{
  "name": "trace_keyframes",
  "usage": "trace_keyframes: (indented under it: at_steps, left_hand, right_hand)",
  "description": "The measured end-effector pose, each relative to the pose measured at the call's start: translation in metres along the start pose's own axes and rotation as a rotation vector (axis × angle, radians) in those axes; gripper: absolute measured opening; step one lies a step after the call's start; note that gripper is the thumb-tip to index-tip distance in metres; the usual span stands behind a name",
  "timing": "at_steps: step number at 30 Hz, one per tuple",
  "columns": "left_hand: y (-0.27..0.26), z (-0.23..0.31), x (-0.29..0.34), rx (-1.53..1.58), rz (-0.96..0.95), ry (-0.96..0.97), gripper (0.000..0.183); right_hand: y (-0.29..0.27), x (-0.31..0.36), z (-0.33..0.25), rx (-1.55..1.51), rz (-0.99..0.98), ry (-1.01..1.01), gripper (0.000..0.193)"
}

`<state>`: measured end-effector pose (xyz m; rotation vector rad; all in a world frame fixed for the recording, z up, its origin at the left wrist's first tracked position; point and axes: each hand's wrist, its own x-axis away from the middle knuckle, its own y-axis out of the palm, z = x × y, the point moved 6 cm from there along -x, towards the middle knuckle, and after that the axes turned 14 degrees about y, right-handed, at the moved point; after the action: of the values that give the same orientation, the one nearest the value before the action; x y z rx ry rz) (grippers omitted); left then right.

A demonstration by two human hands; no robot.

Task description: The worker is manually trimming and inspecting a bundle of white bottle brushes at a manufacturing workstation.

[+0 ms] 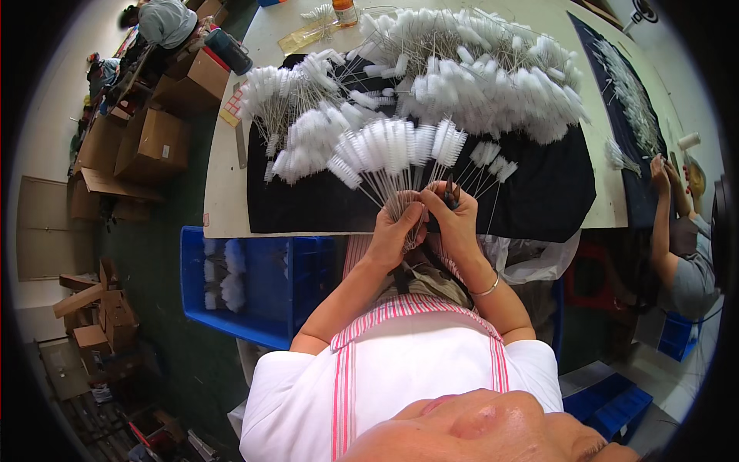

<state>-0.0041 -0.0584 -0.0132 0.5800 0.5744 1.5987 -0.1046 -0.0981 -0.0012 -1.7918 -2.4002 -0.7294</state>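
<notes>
A fanned bunch of white-bristled wire brushes (389,146) is gathered by its thin stems in my left hand (394,225), bristle heads pointing away from me. My right hand (457,222) meets it at the stems, its thumb and fingertips closed there. Out of the right hand juts a small dark tool that looks like pliers (452,192). A few brushes (493,159) lie on the black cloth (539,181) just beyond my right hand. Larger heaps of the same brushes (493,85) cover the far part of the cloth, with another pile (308,115) at the left.
The cloth lies over a pale table (225,185). Below its left front edge is a blue crate (262,308) with brushes inside. An orange-brown bottle (344,12) stands at the back. Cardboard boxes (154,142) stack at the left; a co-worker's arm (660,208) works at the right table.
</notes>
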Motion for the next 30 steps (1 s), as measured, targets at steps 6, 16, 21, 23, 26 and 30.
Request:
trace_keyframes:
  at_steps: [6, 16, 21, 23, 26, 30]
  left_hand:
    - [-0.012, -0.008, -0.002, -0.094, 0.077, -0.064, 0.02]
    - [-0.001, -0.015, 0.001, -0.051, 0.143, -0.093, 0.021]
    - [-0.009, -0.016, 0.0, -0.182, 0.11, -0.075, 0.022]
    - [-0.01, -0.014, 0.002, -0.272, 0.088, -0.096, 0.021]
    - [-0.022, -0.02, 0.005, -0.244, 0.228, -0.031, 0.018]
    - [-0.016, 0.027, -0.01, -0.04, 0.297, 0.289, 0.018]
  right_hand:
    - [0.01, 0.01, -0.017, -0.141, 0.039, 0.144, 0.013]
    - [-0.008, 0.008, -0.01, -0.128, 0.036, 0.087, 0.011]
    - [-0.017, 0.004, -0.002, -0.012, 0.083, 0.073, 0.012]
    - [-0.015, 0.005, -0.007, -0.025, 0.008, 0.102, 0.013]
    - [-0.018, 0.005, 0.002, 0.009, 0.066, 0.067, 0.015]
    - [-0.066, 0.005, -0.011, -0.299, 0.542, -0.055, 0.019]
